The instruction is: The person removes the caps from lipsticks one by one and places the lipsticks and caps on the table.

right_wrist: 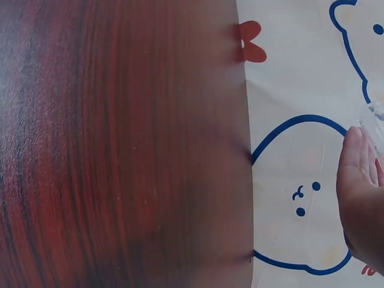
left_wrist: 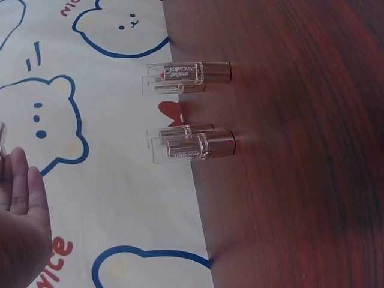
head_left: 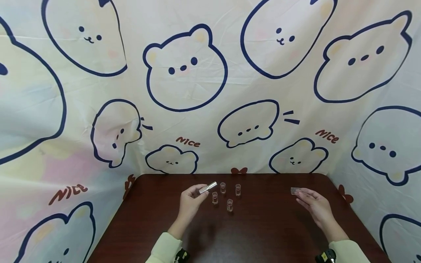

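Observation:
My left hand (head_left: 190, 201) pinches a slim silver lipstick tube (head_left: 208, 187), tilted up to the right, over the left part of the table. Close to it stand several lipsticks with clear square caps, among them a front lipstick (head_left: 230, 205) and a back right lipstick (head_left: 238, 190). In the left wrist view, a capped lipstick (left_wrist: 217, 144) shows a dark printed label and a metallic base. Well to the right, my right hand (head_left: 316, 207) holds a small clear plastic cap (head_left: 295, 191) between thumb and fingers. That clear piece (right_wrist: 375, 123) is partly cut off in the right wrist view.
Everything stands on a dark brown wooden table (head_left: 263, 226). A pale cloth (head_left: 184, 124) with cartoon bears and red "nice" lettering hangs behind the table and along both sides. Dark wrist devices sit at both light green sleeves (head_left: 349, 251).

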Motion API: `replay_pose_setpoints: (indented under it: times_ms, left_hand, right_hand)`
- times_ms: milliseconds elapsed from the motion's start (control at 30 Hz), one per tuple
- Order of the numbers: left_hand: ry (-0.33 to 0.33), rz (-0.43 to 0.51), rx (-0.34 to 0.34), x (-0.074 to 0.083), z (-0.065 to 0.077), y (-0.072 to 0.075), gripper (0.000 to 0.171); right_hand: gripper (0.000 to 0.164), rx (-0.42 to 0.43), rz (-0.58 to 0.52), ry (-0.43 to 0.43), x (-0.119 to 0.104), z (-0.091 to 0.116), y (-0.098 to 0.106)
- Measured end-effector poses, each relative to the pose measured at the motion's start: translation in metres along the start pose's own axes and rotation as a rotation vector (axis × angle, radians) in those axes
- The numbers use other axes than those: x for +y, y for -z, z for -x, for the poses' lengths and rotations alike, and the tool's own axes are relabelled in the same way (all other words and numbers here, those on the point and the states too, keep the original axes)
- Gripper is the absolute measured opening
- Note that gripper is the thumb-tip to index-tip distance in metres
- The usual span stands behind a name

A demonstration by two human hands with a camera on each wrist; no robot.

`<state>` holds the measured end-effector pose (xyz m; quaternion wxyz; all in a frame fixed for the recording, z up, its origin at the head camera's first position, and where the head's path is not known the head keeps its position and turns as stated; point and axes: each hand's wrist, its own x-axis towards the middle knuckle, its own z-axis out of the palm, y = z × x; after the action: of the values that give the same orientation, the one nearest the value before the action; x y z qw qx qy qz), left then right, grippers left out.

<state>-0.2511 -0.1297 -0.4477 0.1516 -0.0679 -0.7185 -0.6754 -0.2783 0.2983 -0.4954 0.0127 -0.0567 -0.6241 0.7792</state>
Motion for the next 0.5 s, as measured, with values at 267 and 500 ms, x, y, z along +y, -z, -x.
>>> replay_pose_setpoints:
  times_ms: [267,500]
  left_hand:
    - [0.034,0.058,0.01,-0.02,-0.004,0.005,0.019]
    - [0.07,0.036,0.045,-0.041,-0.012,0.008,0.018]
  right_hand:
    - [0.041,0.057,0.126,-0.024,0.005,-0.003,0.007]
    - [0.044,0.09,0.235,-0.039,0.01,-0.006,0.013]
